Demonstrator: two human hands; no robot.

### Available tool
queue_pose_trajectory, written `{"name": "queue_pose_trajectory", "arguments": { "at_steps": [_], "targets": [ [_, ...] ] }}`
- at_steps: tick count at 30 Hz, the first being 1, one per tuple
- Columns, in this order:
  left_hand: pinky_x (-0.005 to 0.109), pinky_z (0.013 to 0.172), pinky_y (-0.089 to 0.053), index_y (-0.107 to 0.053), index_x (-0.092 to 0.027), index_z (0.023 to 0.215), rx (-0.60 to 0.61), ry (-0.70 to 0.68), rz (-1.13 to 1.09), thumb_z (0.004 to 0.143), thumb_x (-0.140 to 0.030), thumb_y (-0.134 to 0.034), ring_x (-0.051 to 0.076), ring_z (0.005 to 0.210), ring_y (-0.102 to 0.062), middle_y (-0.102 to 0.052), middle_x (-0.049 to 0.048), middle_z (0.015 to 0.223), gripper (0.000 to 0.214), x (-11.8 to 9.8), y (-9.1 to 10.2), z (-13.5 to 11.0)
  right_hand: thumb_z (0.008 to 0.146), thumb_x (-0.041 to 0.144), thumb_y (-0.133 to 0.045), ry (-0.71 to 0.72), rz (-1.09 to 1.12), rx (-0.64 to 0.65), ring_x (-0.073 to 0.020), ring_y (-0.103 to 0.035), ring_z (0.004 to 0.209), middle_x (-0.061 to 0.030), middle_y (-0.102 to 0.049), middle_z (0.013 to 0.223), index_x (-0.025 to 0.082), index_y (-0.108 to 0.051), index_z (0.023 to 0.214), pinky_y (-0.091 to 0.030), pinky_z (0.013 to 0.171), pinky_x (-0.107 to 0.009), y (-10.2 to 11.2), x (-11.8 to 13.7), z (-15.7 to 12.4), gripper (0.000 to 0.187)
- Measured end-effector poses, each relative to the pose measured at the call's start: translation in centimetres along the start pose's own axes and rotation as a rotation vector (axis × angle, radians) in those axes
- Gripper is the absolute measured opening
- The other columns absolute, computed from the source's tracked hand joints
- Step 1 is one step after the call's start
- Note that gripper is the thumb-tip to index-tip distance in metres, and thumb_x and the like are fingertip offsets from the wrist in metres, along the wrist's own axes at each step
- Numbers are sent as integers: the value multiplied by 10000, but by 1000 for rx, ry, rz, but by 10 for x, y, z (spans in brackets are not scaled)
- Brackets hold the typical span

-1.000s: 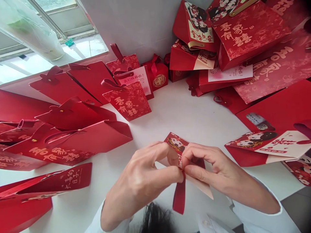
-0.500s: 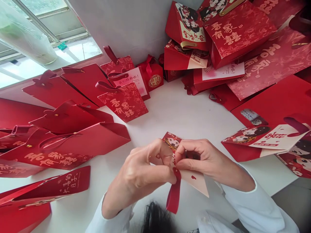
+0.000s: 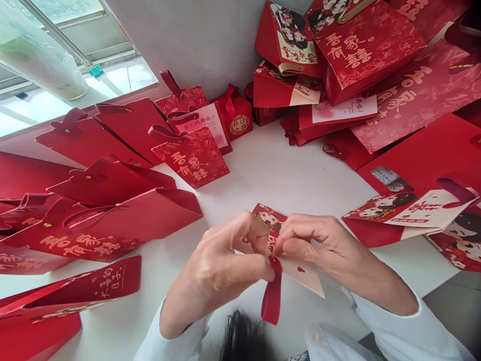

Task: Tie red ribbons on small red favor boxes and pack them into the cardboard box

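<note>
Between my two hands is a small paper gift box (image 3: pixel 302 278), cream with a red heart and a cartoon face on a red part at its far end. A dark red ribbon loop (image 3: pixel 271 298) hangs from its middle toward me. My left hand (image 3: pixel 229 265) is closed, thumb and index finger pinching the box right where the ribbon comes out. From the other side my right hand (image 3: pixel 315 240) is also closed, its fingertips pinched at the box close to my left fingertips. What lies under the fingertips is hidden.
Red gift boxes (image 3: pixel 131 220) with ribbon handles stand along the left. More red boxes (image 3: pixel 376 50) are piled at the back right. A red and cream box (image 3: pixel 406 213) lies near the right edge of the white table (image 3: pixel 270 170). A bagged cup (image 3: pixel 56 70) stands by the window.
My right hand's fingers have drawn closer together, closing the gap between thumb and index finger. The box and its ribbon have shifted slightly. My left hand keeps its pinch.
</note>
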State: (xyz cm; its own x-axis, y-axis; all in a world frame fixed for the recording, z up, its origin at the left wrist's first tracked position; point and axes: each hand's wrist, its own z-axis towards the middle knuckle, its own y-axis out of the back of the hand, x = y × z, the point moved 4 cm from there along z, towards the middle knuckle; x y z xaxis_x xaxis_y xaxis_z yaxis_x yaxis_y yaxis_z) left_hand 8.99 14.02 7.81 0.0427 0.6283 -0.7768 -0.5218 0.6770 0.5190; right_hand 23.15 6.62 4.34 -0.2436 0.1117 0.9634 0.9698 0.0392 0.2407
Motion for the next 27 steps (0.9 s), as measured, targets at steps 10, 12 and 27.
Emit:
{"name": "queue_pose_trajectory", "arguments": {
  "at_steps": [10, 12, 27],
  "targets": [
    [189, 516, -420, -647, -169, 622, -7, -66, 55, 746, -2, -640, 91, 678, -510, -482, 5, 744, 208, -2, 0, 2, 841, 204, -625, -115, 26, -23, -83, -562, 690, 39, -632, 818, 272, -720, 831, -430, 594, -179, -6, 11, -5, 117],
    [194, 518, -426, -648, -168, 614, -20, -88, 74, 754, -32, -649, 96, 676, -512, -482, 9, 739, 195, -1, 1, 2, 851, 184, -607, -122, 65, 14, -75, -561, 719, 42, -633, 850, 268, -717, 860, -435, 633, -168, -7, 9, -5, 139],
    [234, 558, -447, -669, -175, 622, -21, -108, 100, 783, -68, -644, 113, 686, -500, -487, 25, 764, 194, -1, 1, 5, 882, 127, -576, -47, 339, 36, -87, -576, 815, 34, -614, 879, 231, -706, 870, -431, 729, -178, -10, 2, 2, 167]
  ]
}}
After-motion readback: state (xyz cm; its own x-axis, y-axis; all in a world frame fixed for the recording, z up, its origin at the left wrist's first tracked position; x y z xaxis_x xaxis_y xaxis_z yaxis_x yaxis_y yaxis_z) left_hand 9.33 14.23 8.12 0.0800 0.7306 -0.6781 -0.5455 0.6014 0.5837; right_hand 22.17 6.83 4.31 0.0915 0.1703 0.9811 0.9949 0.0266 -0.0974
